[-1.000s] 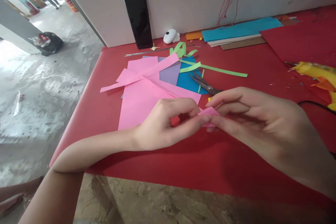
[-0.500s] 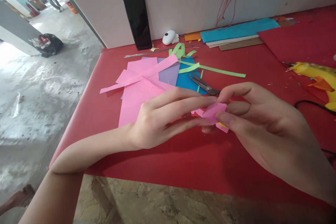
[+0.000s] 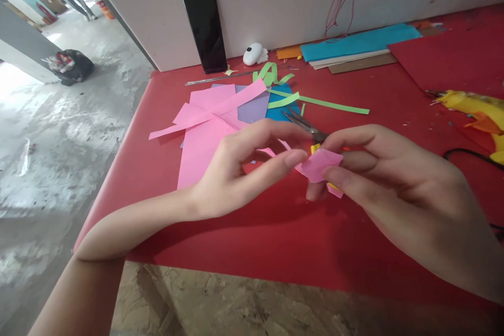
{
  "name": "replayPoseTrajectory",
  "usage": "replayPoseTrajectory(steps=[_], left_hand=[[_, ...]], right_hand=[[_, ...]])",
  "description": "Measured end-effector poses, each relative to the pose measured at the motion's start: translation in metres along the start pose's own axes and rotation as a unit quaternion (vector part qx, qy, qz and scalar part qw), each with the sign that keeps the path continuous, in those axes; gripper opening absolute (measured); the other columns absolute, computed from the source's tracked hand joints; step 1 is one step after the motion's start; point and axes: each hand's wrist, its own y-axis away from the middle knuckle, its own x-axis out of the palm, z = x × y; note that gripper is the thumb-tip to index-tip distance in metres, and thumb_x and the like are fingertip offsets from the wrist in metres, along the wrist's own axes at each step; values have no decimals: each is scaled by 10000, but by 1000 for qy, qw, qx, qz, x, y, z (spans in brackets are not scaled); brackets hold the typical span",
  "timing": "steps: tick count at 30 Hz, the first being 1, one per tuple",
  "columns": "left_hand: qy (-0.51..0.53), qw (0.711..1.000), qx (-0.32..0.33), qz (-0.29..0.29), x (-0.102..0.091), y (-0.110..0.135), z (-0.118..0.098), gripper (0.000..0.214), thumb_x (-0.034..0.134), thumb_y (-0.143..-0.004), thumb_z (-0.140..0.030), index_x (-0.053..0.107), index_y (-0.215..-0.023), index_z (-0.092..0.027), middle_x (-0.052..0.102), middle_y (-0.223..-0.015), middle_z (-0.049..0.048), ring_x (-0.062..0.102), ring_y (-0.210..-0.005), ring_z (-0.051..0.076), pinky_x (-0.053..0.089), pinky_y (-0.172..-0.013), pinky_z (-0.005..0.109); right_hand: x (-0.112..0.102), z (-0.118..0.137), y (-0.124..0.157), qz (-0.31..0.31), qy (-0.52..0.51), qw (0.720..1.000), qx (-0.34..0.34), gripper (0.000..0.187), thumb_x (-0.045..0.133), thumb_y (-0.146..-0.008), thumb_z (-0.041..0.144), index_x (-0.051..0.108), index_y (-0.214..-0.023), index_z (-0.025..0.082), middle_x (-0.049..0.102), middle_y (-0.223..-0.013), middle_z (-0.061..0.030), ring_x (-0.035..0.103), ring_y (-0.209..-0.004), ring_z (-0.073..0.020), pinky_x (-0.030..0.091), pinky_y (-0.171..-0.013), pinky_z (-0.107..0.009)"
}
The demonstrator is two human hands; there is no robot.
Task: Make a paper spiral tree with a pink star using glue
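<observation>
My right hand [image 3: 378, 168] pinches a small folded pink paper piece [image 3: 321, 164] between thumb and fingers, just above the red table [image 3: 252, 241]; a bit of yellow shows under it. My left hand [image 3: 240, 170] sits beside it with fingers curled, thumb and forefinger tips close to the piece's left edge, a gap showing between them. Behind the hands lie pink paper sheets and strips [image 3: 205, 131], a lilac sheet [image 3: 255, 107], a blue sheet [image 3: 281, 110] and scissors [image 3: 305, 126].
Green paper strips [image 3: 326, 104] lie behind the scissors. A black phone [image 3: 203, 26] leans on the wall beside a small white object [image 3: 254, 54]. Stacked coloured sheets [image 3: 358, 44] lie at the back right, a yellow glue gun [image 3: 478, 110] with a black cord at far right.
My left fingers have drawn back a little from the pink piece, which stays in my right hand, lifted and turned since a second ago.
</observation>
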Motion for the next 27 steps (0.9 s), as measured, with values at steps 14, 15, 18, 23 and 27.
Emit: replayPoseTrajectory(steps=[14, 15, 18, 23, 27], left_hand=[[-95, 995, 29, 23, 2, 4, 1, 159, 622, -889, -193, 675, -747, -147, 740, -675, 16, 640, -545, 70, 487, -495, 162], [-112, 993, 44, 22, 3, 4, 2, 156, 621, -889, -196, 671, -750, -147, 733, -673, 16, 632, -545, 69, 489, -503, 165], [-87, 996, 30, 17, 5, 4, 4, 159, 568, -922, -201, 650, -798, -143, 726, -708, 26, 647, -580, 76, 509, -538, 171], [30, 997, -56, 53, 7, 4, 5, 118, 525, -949, -260, 544, -900, -154, 719, -793, 50, 668, -673, 100, 549, -620, 209], [14, 991, -85, 105, 7, 2, 4, 250, 503, -960, -318, 489, -749, -184, 655, -686, 18, 578, -600, 87, 485, -566, 220]], right_hand=[[2, -6, 1, -34, 173, 981, -85, 67, 588, -880, 260, 545, -932, 266, 664, -670, 48, 667, -608, -107, 519, -558, -201], [2, -7, 1, -31, 162, 983, -80, 71, 586, -883, 263, 538, -936, 266, 666, -671, 48, 669, -617, -106, 521, -566, -201], [2, -7, -2, -10, 99, 994, -41, 61, 576, -894, 285, 525, -920, 263, 666, -651, 50, 677, -639, -105, 531, -576, -192], [1, -8, -8, -19, -25, 999, 26, 165, 626, -852, 297, 467, -886, 270, 626, -583, 78, 638, -564, -100, 540, -542, -189], [2, -6, -7, -12, 8, 1000, -4, 129, 589, -866, 252, 460, -868, 266, 594, -594, 74, 627, -537, -87, 526, -509, -172]])
